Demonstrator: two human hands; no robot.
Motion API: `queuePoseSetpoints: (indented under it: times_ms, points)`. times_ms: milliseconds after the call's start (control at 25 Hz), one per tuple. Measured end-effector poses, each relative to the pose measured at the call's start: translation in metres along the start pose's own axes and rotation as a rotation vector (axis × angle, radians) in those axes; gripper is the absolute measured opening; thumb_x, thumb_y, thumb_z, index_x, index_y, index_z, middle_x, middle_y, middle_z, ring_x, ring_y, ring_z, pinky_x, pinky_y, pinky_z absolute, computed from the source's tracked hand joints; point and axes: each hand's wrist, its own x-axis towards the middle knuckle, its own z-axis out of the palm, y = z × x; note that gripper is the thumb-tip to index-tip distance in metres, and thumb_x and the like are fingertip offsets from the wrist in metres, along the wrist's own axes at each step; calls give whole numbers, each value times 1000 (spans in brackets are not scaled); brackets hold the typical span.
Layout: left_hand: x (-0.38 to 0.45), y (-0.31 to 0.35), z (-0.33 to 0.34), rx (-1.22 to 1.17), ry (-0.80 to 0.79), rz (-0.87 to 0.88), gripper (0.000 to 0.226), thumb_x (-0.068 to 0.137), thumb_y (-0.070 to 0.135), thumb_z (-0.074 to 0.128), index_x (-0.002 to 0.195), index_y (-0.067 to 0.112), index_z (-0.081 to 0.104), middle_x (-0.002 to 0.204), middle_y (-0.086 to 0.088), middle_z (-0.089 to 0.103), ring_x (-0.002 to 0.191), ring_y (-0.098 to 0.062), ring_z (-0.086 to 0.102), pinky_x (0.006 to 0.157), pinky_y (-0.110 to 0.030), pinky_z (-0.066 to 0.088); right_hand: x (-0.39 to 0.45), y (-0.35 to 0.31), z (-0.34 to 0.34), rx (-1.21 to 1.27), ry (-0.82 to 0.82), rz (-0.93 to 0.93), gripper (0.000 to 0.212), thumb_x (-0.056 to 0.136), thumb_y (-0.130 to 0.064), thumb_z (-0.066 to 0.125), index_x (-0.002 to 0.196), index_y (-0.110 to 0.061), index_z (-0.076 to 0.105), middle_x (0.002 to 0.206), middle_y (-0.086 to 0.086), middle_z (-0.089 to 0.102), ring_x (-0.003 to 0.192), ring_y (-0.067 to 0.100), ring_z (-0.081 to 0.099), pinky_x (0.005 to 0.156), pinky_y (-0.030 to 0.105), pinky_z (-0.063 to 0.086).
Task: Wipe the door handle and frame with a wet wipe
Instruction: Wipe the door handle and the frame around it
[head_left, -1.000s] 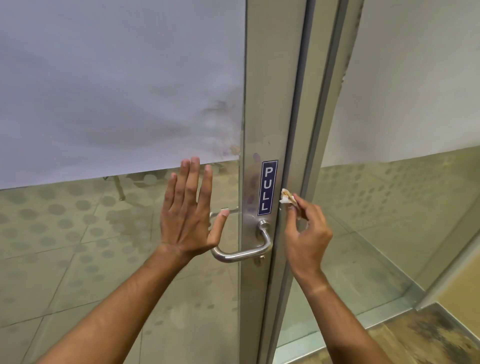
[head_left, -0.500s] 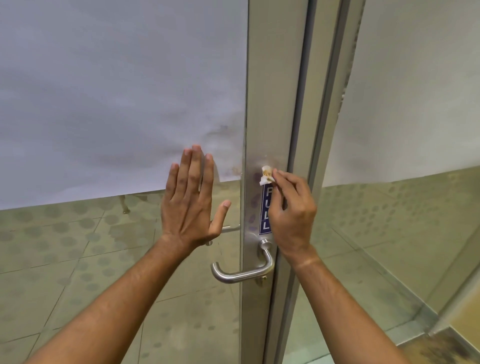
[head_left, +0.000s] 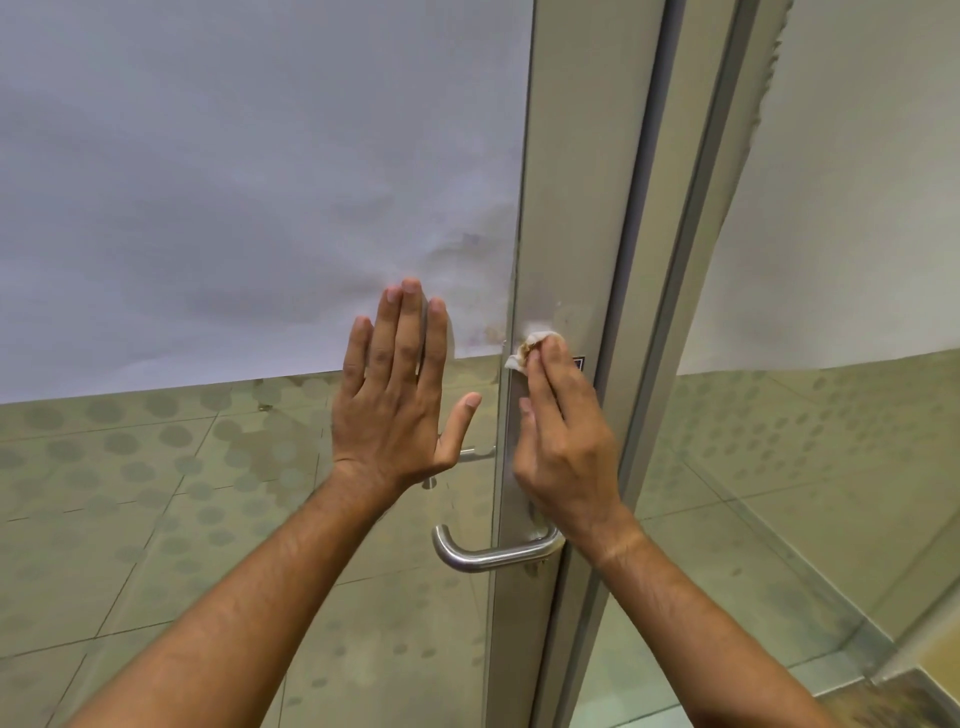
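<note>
On the metal door frame (head_left: 571, 208), the right hand (head_left: 563, 441) pinches a crumpled, brown-stained wet wipe (head_left: 530, 349); left hand (head_left: 397, 395) flat, splayed.

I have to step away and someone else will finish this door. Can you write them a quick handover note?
Left hand: open, flat on the glass panel, bracing the door.
Right hand: pinch grip on the wet wipe, pressed to the metal door frame above the door handle.
Done: can't confirm; the wipe already shows brown dirt.
Left: smudges remain on the frame by the wipe; handle not being touched now, so wipe it and the rest of the frame.
</note>
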Motion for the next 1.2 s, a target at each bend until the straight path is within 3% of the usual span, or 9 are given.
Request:
queuePoseSetpoints:
  times_ms: [240, 480, 640, 840, 920, 1080, 1200]
  points:
    - [-1, 1, 2, 0, -1, 2, 94, 96, 61, 38, 158, 3, -3, 163, -24, 4, 153, -29, -15, 125, -45, -5, -2, -7, 2, -14, -133, 70, 66, 94, -25, 48, 145, 12, 29, 155, 29, 22, 148, 35, 17, 120, 45, 22]
    - [-2, 0, 4, 0, 10, 5, 94, 96, 61, 37, 158, 2, -1, 163, -24, 4, 153, -30, -15, 125, -45, -7, -36, 7, -5, -41, -285, -4, 73, 90, -22, 57, 146, 11, 25, 156, 29, 18, 148, 36, 15, 120, 47, 21]
    - [-2, 1, 4, 4, 18, 6, 95, 96, 61, 38, 158, 1, -1, 163, -24, 4, 154, -30, -13, 125, -45, -6, -17, -3, 4, 50, -199, 139, 76, 96, -32, 48, 150, 8, 13, 160, 26, 7, 150, 35, 5, 122, 46, 14]
    - [-1, 1, 5, -6, 16, 5, 96, 96, 62, 39, 158, 2, -3, 162, -25, 5, 153, -30, -13, 125, -45, -6, -32, 8, 0, -33, -320, -83, 78, 94, -32, 54, 150, 6, 15, 159, 24, 8, 150, 34, 7, 122, 45, 12]
    - [-1, 1, 5, 4, 21, 5, 96, 96, 61, 39, 158, 2, -2, 162, -25, 6, 153, -30, -13, 125, -45, -6, -40, 11, -6, -39, -339, -72, 78, 91, -29, 56, 150, 5, 19, 159, 22, 12, 150, 32, 9, 122, 42, 11]
    - [-1, 1, 4, 2, 25, 5, 95, 96, 61, 39, 158, 2, -2, 163, -24, 4, 154, -30, -13, 125, -45, -5, -10, -4, 5, 33, -213, 73, 75, 95, -29, 49, 150, 8, 15, 160, 24, 7, 150, 33, 6, 123, 44, 9]
    - [0, 0, 5, 0, 17, 2, 95, 96, 61, 38, 158, 2, -3, 163, -24, 3, 153, -30, -14, 125, -45, -6, -10, 2, 6, -4, -239, -17, 74, 95, -30, 49, 150, 8, 16, 159, 25, 7, 150, 34, 6, 122, 46, 12]
